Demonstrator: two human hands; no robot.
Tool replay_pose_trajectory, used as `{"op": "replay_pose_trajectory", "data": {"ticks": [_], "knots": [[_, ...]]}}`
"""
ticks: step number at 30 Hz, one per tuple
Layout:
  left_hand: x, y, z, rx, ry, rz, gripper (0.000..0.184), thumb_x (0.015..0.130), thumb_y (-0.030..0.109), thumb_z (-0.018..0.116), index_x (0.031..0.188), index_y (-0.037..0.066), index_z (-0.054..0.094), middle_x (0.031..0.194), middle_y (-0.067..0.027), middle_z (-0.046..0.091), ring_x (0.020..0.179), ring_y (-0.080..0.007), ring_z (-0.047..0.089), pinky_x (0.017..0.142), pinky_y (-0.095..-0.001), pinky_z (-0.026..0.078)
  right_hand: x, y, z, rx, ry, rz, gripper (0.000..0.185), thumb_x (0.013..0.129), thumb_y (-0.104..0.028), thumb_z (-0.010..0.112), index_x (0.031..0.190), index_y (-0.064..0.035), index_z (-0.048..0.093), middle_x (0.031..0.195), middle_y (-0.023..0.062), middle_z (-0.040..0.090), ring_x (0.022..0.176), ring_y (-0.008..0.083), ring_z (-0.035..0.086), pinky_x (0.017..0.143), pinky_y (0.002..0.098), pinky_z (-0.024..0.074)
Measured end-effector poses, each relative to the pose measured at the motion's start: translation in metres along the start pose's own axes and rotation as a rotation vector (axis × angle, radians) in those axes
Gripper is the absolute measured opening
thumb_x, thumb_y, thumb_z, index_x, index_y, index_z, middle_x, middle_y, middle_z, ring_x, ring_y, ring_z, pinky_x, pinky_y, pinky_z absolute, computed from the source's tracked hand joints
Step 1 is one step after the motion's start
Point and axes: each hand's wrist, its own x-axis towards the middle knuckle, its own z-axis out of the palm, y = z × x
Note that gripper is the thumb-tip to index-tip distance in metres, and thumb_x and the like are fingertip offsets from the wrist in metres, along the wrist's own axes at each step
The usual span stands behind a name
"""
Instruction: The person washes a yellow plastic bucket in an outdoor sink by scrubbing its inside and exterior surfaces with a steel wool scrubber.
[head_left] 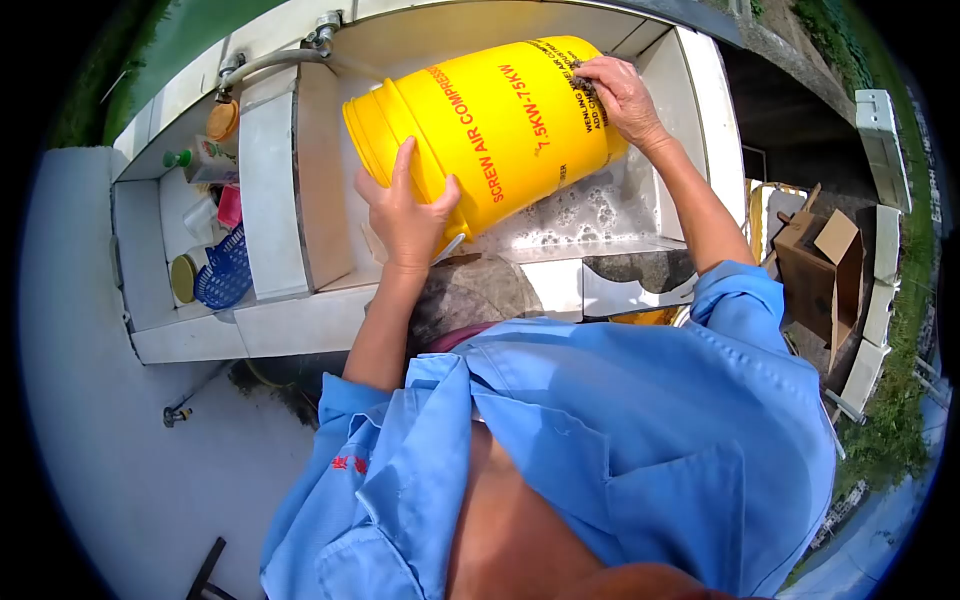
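A yellow bucket (485,130) with red and black print lies tilted on its side over the sink (300,165), its rim towards the left. My left hand (408,208) is spread over the rim end, thumb and fingers apart, gripping the bucket's edge. My right hand (620,98) presses a small dark scrubber (582,80) against the printed side near the base, its fingers bent around it. Foamy water (590,212) shows in the basin below the bucket.
Left compartment holds a blue basket (224,270), a green-capped bottle (208,160), a pink item (230,206) and an orange lid (223,121). A tap (325,32) with a hose stands at the back. An open cardboard box (815,265) sits at right.
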Motion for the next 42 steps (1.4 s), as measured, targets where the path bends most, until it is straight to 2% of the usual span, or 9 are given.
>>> {"op": "replay_pose_trajectory", "data": {"ticks": [6,8,11,19,22,31,35,38,42], "knots": [[-0.001,-0.008,0.003,-0.013,0.022,0.068,0.062,0.057,0.026,0.074,0.114,0.018,0.052,0.111,-0.0206,0.037,0.102,-0.0364,0.045,0.079,-0.0395,0.048,0.078,0.069,0.032,0.06,-0.378,0.131,0.021,0.09,-0.014,0.04,0.099,-0.0081,0.058,0.093,0.0076,0.059,0.09,0.0189,0.055,0.082,0.0284,0.0439],[0.008,-0.018,0.001,-0.014,0.028,0.118,0.062,0.057,0.026,0.074,0.114,0.018,0.052,0.111,-0.0206,0.037,0.101,-0.0361,0.045,0.081,-0.0393,0.047,0.1,0.071,0.029,0.485,-0.736,0.349,0.023,0.091,-0.015,0.039,0.098,-0.007,0.059,0.091,0.0082,0.06,0.081,0.0159,0.057,0.073,0.0276,0.0471],[0.029,-0.049,-0.007,-0.097,-0.065,0.277,0.065,0.057,0.024,0.074,0.117,0.017,0.049,0.109,-0.0194,0.039,0.1,-0.0356,0.044,0.084,-0.0381,0.045,0.068,0.083,0.075,0.335,-0.676,0.702,0.023,0.09,-0.015,0.04,0.099,-0.0064,0.059,0.093,0.0089,0.061,0.076,0.0154,0.058,0.067,0.0266,0.0472],[0.02,-0.051,-0.041,-0.103,-0.345,0.191,0.095,0.063,0.028,0.076,0.136,0.005,0.02,0.111,-0.0215,0.042,0.098,-0.0346,0.049,0.085,-0.0395,0.042,0.003,0.026,0.04,0.399,-0.347,0.606,0.026,0.09,-0.02,0.041,0.109,-0.0101,0.056,0.107,0.006,0.057,0.09,0.0134,0.055,0.079,0.0245,0.0435],[0.069,-0.027,-0.032,-0.063,-0.19,0.154,0.09,0.067,0.032,0.073,0.137,0.007,0.021,0.114,-0.0217,0.043,0.1,-0.0345,0.049,0.087,-0.0409,0.041,-0.001,-0.025,0.021,0.258,-0.205,0.362,0.024,0.09,-0.019,0.041,0.106,-0.0104,0.056,0.106,0.0056,0.052,0.09,0.018,0.053,0.08,0.027,0.0445],[0.079,-0.036,0.008,0.213,-0.12,0.137,0.045,0.076,0.043,0.057,0.113,0.018,0.058,0.122,0.0012,0.051,0.089,-0.026,0.055,0.079,-0.034,0.047,-0.1,-0.143,-0.003,0.081,-0.165,-0.147,0.031,0.07,-0.004,0.064,0.097,-0.0185,0.061,0.11,0.002,0.052,0.111,0.025,0.044,0.097,0.0422,0.0316],[0.059,-0.039,0.002,0.203,-0.054,0.132,0.043,0.075,0.041,0.058,0.112,0.018,0.058,0.119,0.0057,0.054,0.079,-0.0257,0.055,0.075,-0.0337,0.048,-0.071,-0.048,-0.01,0.104,0.068,0.18,0.018,0.082,-0.014,0.055,0.099,-0.0124,0.06,0.105,0.0057,0.056,0.105,0.0258,0.048,0.092,0.0356,0.0384],[0.051,-0.037,0.002,0.214,-0.003,0.154,0.042,0.075,0.039,0.059,0.112,0.017,0.058,0.12,0.0047,0.053,0.078,-0.026,0.054,0.074,-0.0333,0.047,-0.034,0.022,-0.024,0.754,-0.365,0.501,0.022,0.089,-0.025,0.049,0.103,-0.0105,0.06,0.098,0.0028,0.059,0.09,0.013,0.055,0.079,0.0254,0.0455],[0.043,-0.033,-0.001,0.252,0.038,0.154,0.042,0.075,0.035,0.06,0.112,0.016,0.057,0.119,0.0039,0.054,0.078,-0.0262,0.054,0.073,-0.0329,0.047,-0.016,0.033,0.002,0.538,-0.422,0.685,0.025,0.088,-0.029,0.05,0.104,-0.0127,0.06,0.098,0.0039,0.059,0.088,0.0132,0.054,0.078,0.0262,0.0444]]}}
